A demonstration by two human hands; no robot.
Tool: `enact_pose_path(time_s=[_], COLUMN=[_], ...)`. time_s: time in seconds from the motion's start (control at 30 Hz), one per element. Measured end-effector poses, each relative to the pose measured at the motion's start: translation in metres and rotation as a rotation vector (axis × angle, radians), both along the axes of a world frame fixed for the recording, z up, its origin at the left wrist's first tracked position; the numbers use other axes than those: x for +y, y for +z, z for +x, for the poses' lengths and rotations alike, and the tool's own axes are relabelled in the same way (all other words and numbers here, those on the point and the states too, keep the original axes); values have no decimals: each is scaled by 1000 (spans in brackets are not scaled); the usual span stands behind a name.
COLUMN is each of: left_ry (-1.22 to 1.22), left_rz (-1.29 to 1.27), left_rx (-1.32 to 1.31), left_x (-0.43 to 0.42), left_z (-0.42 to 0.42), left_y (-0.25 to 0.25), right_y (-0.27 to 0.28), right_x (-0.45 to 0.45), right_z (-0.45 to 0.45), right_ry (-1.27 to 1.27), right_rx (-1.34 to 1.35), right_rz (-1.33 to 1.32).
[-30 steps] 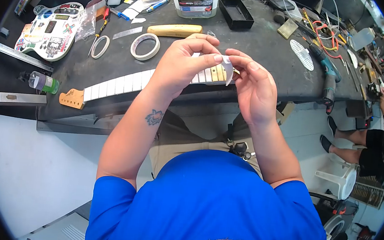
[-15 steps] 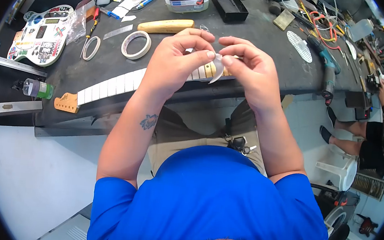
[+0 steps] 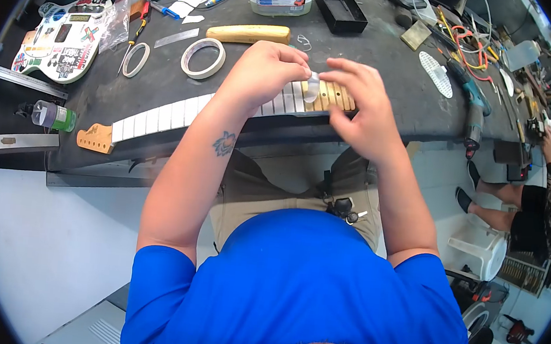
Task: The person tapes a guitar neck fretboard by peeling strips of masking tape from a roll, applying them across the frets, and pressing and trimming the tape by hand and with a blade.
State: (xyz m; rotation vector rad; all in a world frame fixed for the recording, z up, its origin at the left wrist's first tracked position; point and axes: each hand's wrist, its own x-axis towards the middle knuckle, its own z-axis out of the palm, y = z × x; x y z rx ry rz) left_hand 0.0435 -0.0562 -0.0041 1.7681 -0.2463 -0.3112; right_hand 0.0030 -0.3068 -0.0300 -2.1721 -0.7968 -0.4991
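A guitar neck (image 3: 185, 113) lies along the bench's near edge, its headstock (image 3: 97, 139) at the left. White tape covers most of its fretboard; bare wood with dark dots shows at the right end. My left hand (image 3: 264, 73) is over the neck, finger and thumb pinched on a short strip of masking tape (image 3: 312, 90) that hangs above the bare frets. To the right of the strip is my right hand (image 3: 363, 104), its thumb and fingers apart, the fingertips close to the strip's top. Whether they touch it I cannot tell.
Behind the neck lie a masking tape roll (image 3: 202, 70), a thinner roll (image 3: 136, 60) and a wooden block (image 3: 248, 34). A plastic tub (image 3: 277, 5) and black tray (image 3: 339, 20) stand farther back. At right are a power drill (image 3: 473, 117), tools and another person's legs (image 3: 491, 217).
My right hand has let go of the tape strip and opened, moving slightly right and down. My left hand keeps its pinch on the strip. The view has shifted a little.
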Motion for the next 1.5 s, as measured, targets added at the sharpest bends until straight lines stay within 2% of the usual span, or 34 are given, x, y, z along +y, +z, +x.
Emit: enact_pose_path(time_s=[0.13, 0.2, 0.33, 0.43, 0.63, 0.8, 0.9, 1.5], left_ry=[46, 56, 84, 81, 87, 126, 148, 103], left_rz=[172, 59, -290, -301, -120, 370, 425, 439], left_rx=[79, 82, 84, 133, 181, -23, -136, -38], left_x=[-7, -6, 1, 7, -1, -15, -16, -13], left_z=[7, 6, 3, 2, 9, -2, -7, -3], left_y=[-1, -2, -3, 2, 2, 9, 6, 11], right_y=[-9, -8, -13, -15, -17, -22, -22, -23], right_x=[9, 19, 20, 20, 18, 13, 14, 13], right_z=[-9, -14, -13, -10, -4, -6, -5, -5], right_ry=[-29, -63, -65, -68, -42, 14, 61, 88], right_rx=[-77, -87, -138, -214, -259, -128, -55, -144], right_rz=[-28, 81, 72, 50, 9, 40, 137, 67])
